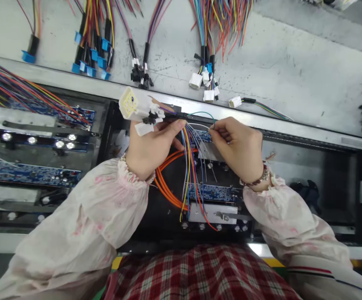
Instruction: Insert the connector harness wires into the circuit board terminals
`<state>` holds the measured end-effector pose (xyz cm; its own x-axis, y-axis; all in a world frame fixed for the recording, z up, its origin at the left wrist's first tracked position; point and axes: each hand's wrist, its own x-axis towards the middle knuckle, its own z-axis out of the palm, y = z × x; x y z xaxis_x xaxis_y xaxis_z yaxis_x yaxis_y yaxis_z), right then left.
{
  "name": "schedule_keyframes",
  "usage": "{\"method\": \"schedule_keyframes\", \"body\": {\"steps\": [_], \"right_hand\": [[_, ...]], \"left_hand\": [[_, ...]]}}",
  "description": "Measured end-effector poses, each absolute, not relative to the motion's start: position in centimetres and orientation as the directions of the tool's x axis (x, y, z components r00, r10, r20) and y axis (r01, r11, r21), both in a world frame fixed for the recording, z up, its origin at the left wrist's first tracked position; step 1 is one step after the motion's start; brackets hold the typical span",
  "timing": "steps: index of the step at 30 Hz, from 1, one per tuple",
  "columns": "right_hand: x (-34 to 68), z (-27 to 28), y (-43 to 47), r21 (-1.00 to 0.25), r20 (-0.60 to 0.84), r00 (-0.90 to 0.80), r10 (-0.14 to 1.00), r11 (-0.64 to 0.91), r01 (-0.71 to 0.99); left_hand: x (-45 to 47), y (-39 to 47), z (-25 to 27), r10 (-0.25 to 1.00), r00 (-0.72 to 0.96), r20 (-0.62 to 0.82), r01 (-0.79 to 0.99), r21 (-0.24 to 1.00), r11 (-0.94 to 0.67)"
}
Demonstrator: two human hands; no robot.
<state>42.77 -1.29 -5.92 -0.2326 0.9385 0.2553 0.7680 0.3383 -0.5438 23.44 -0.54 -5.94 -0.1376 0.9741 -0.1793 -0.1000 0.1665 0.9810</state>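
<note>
Across the top, from ten o'clock round to two, spread the pale metal worktop (287,62), and below it ran the black chassis (156,225), a blue circuit board (212,192) showing at five. A red plaid garment (205,275) filled six o'clock!

And there, mid-view, was the wire harness (187,154), up off the chassis and in hand, its loose strands fanning down towards six. The left hand (152,146), at nine, had its fingers closed round the harness near its plug end. Over at three came the right hand (240,146), thumb and forefinger pinched together, remaining fingers curled in.

Just beneath the left hand, towards seven, swept an orange cable (159,179) in a broad curve. Up on the worktop, blue plugs (90,54) crowded between ten and eleven, black connectors (141,75) hung at eleven, and a lone white plug (235,101) lay between one and two. The harness's own white connector (133,104) jutted towards ten. Finest of all, a green wire (204,113) arched from the harness across twelve, right into that right-hand pinch!
</note>
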Motion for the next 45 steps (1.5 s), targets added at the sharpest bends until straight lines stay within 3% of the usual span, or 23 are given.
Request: {"method": "schedule_keyframes", "body": {"steps": [12,17,21,25,32,37,45], "right_hand": [[42.4,-5.1,-1.8,-0.507,0.196,-0.178,0.964,0.255,0.824],[42.8,-3.0,-3.0,-0.418,0.07,-0.339,0.938,0.336,0.844],[44.9,-2.9,-2.9,-0.363,0.127,-0.203,0.971,0.236,0.901],[45.5,-4.4,-2.1,-0.427,0.231,-0.15,0.961,0.239,0.872],[45.3,-5.7,-1.8,-0.483,0.158,-0.112,0.981,0.175,0.858],[45.4,-5.4,-1.8,-0.521,0.141,-0.094,0.986,0.154,0.839],[45.5,-5.8,-1.7,-0.528,0.129,-0.095,0.987,0.149,0.836]], "left_hand": [[23.3,-0.3,-6.0,0.974,-0.109,-0.198,-0.106,0.977,0.186],[23.3,-0.3,-5.8,0.982,-0.112,-0.151,-0.098,0.985,0.14],[23.4,-0.3,-5.6,0.98,-0.117,-0.161,-0.125,0.981,0.147],[23.4,-0.2,-5.6,0.973,-0.097,-0.208,-0.139,0.971,0.194],[23.4,-0.3,-5.6,0.977,-0.105,-0.186,-0.125,0.977,0.173],[23.2,0.2,-6.1,0.956,-0.086,-0.281,-0.172,0.949,0.264],[23.1,-0.2,-6.1,0.977,-0.127,-0.172,-0.096,0.982,0.161]]}}
